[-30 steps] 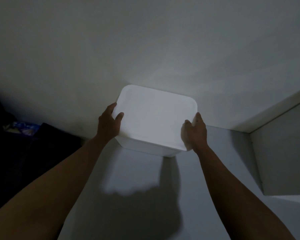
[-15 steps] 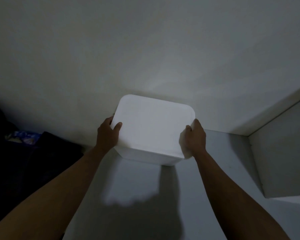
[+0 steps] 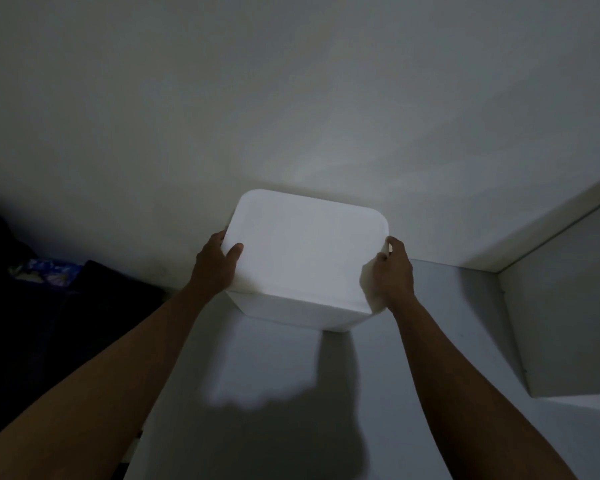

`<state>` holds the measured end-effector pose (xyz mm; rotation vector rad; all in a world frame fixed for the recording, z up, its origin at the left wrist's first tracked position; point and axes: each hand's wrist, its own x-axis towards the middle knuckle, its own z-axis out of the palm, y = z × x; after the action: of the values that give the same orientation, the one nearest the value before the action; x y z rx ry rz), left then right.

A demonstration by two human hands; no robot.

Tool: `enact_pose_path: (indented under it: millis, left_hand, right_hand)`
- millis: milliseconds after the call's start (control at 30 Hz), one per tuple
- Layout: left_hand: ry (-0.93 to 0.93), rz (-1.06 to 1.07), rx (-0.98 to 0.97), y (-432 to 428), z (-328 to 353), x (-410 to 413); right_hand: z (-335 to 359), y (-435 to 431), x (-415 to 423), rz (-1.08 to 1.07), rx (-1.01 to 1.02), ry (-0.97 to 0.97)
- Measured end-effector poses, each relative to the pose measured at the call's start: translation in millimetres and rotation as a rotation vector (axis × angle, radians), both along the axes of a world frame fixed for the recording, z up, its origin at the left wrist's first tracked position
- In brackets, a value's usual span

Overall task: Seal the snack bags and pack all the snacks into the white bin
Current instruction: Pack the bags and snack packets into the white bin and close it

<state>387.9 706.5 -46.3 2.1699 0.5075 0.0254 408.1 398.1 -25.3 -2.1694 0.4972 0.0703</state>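
Both hands, left (image 3: 216,268) and right (image 3: 394,271), grip the white bin (image 3: 305,258).

White shelf (image 3: 264,368); white bin (image 3: 305,258) on it, against wall.

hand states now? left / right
Left hand: closed on the left side of the white bin.
Right hand: closed on the bin's right side.

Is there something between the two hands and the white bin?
No. The left hand grips the left side of the white bin and the right hand grips its right side, both touching it directly.
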Motion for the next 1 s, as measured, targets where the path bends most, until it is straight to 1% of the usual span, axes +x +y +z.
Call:
enact_pose_path:
  millis: [167, 300, 500, 700, 833, 1000]
  left_hand:
    - [0.003, -0.007, -0.019, 0.0, -0.5, -2.8]
    - [-0.032, -0.025, -0.038, -2.3, -3.1, -11.2]
    - [-0.060, -0.091, 0.045, -1.4, -5.8, -8.4]
    - [-0.088, -0.063, 0.048, -4.9, -6.2, -9.0]
    - [-0.124, -0.034, 0.038, -8.6, -3.9, -13.2]
    - [-0.113, -0.086, 0.126, -7.8, 0.6, -14.4]
  right_hand:
    - [0.2, -0.1, -8.5, 0.044, 0.004, 0.005]
    - [-13.3, 4.9, -19.9, 0.045, -0.050, -0.075]
    - [-15.3, 6.2, -16.7, 0.030, -0.071, -0.110]
    - [-15.9, 7.3, -17.6, -0.044, -0.033, -0.117]
    - [-10.8, 7.7, -22.4, -0.033, -0.049, -0.133]
    - [-9.8, 9.0, -23.1, -0.004, -0.046, -0.138]
